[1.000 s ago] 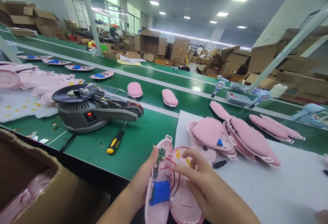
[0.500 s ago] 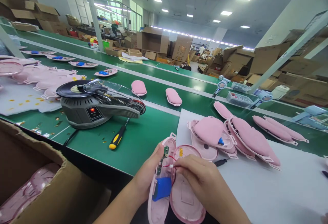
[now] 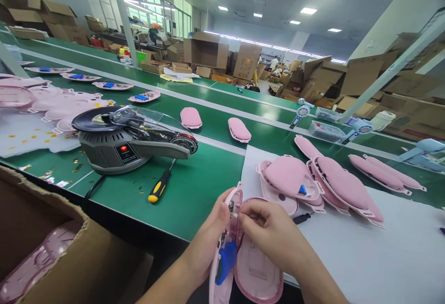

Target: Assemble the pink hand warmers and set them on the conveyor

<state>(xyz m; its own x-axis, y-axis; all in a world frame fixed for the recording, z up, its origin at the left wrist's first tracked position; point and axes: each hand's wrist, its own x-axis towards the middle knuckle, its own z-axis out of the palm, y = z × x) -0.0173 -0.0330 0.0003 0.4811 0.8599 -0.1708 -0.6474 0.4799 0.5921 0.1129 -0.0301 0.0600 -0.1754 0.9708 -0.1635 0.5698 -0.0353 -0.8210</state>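
My left hand (image 3: 206, 239) is closed around a pink plastic shell half (image 3: 238, 196), tilted on its edge. Inside it sit a green circuit board (image 3: 231, 207) and a blue battery pack (image 3: 227, 260). Beside it hangs a second pink shell half (image 3: 259, 271), its inner side facing up. My right hand (image 3: 273, 230) pinches at the gap between the two halves, close to the board. A small white wire connector is at its fingertips, now mostly covered by them.
A tape dispenser (image 3: 139, 148) and a yellow-black screwdriver (image 3: 160, 186) are on the green bench at left. Pink padded shells (image 3: 342, 181) are piled on white sheeting (image 3: 392, 248) at right, near a black tool (image 3: 301, 218). A cardboard box (image 3: 62, 267) stands front left.
The held shell half has turned more edge-on, hiding much of the board. My right fingers have moved slightly up and closer to the shell, covering the connector and red wires seen before.
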